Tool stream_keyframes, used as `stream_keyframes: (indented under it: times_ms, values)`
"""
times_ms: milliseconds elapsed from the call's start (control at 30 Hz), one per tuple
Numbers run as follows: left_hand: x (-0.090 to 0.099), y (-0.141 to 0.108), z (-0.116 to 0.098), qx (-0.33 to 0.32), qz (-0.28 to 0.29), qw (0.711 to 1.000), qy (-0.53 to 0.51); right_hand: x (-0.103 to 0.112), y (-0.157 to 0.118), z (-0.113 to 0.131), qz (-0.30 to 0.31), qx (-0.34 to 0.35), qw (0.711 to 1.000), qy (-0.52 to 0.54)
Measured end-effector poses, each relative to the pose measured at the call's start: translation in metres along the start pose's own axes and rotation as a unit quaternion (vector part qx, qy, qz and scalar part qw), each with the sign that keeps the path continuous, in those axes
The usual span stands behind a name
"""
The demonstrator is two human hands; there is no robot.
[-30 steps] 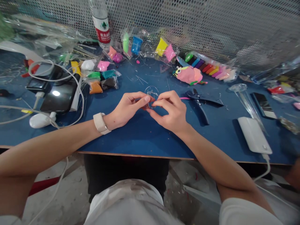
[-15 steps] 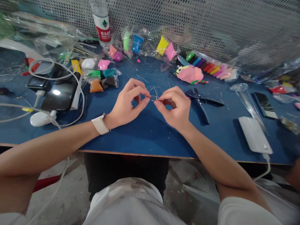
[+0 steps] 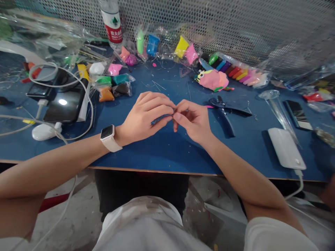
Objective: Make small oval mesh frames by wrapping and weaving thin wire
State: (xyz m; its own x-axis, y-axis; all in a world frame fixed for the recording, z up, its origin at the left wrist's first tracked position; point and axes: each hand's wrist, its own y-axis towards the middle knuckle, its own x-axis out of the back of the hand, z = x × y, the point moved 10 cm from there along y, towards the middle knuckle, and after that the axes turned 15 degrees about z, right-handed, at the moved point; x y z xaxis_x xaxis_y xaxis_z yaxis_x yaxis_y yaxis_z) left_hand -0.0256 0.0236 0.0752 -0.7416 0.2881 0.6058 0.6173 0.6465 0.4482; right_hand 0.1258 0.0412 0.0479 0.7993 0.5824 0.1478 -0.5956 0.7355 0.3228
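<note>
My left hand (image 3: 149, 113) and my right hand (image 3: 193, 119) meet above the blue table, fingertips touching. Both are closed in a pinch on a loop of thin wire (image 3: 157, 119). Only a little of the wire shows, under the curved left fingers; the rest is hidden by the hands. To the right of my right hand lie dark-handled pliers (image 3: 227, 122). Beyond them rests a pink clay fish-like figure (image 3: 213, 80) with a googly eye. Loose thin wires (image 3: 159, 84) lie on the table behind my hands.
Bagged coloured clay (image 3: 106, 94) lies left, with more along the back by a water bottle (image 3: 112, 26). Phones and a cable (image 3: 91, 104) take up the left side. A white power bank (image 3: 286, 148) and another phone (image 3: 297, 115) lie right. A mesh panel (image 3: 235, 28) stands behind.
My left hand has rolled over, its back and the watch face now turned up. The hands have come together, and the wire loops that showed beyond the fingertips are now mostly covered.
</note>
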Motion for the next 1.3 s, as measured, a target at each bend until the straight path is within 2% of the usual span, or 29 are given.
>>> stream_keyframes:
  times_ms: [100,233,367,433,467,533,667,767,900,1067,1200,1300]
  values:
    - [0.002,-0.002,-0.002,0.003,-0.018,1.000,0.014,0.002,-0.006,0.003,-0.038,0.004,0.999,-0.032]
    - [0.005,-0.004,-0.002,0.026,-0.044,0.999,0.003,0.009,-0.018,0.013,-0.105,0.023,0.985,-0.135]
    - [0.006,-0.006,-0.009,0.009,-0.058,0.998,0.020,0.004,-0.021,0.037,-0.100,0.106,0.948,-0.281]
    - [0.006,-0.007,-0.012,-0.007,-0.063,0.997,0.046,0.002,-0.022,0.044,-0.098,0.145,0.931,-0.321]
    - [0.006,-0.007,-0.013,-0.016,-0.066,0.996,0.061,0.003,-0.021,0.045,-0.097,0.155,0.929,-0.323]
    - [0.006,-0.009,-0.016,-0.040,-0.076,0.992,0.091,0.006,-0.017,0.039,-0.087,0.149,0.945,-0.278]
    - [0.005,-0.011,-0.021,-0.075,-0.093,0.982,0.146,0.013,-0.004,0.005,-0.046,0.090,0.992,-0.073]
    - [0.004,-0.010,-0.020,-0.067,-0.086,0.980,0.168,0.013,0.002,-0.017,-0.028,0.048,0.997,0.052]
    - [0.003,-0.011,-0.027,-0.098,-0.078,0.975,0.186,0.008,0.004,-0.029,-0.009,0.000,0.993,0.122]
    - [-0.001,-0.013,-0.028,-0.110,-0.063,0.972,0.200,0.006,0.005,-0.024,0.020,0.012,0.994,0.105]
    - [-0.001,-0.014,-0.027,-0.112,-0.057,0.971,0.204,0.011,0.001,-0.004,0.001,0.049,0.998,-0.027]
    - [-0.001,-0.013,-0.028,-0.112,-0.052,0.972,0.200,0.009,-0.007,0.023,-0.023,0.100,0.985,-0.140]
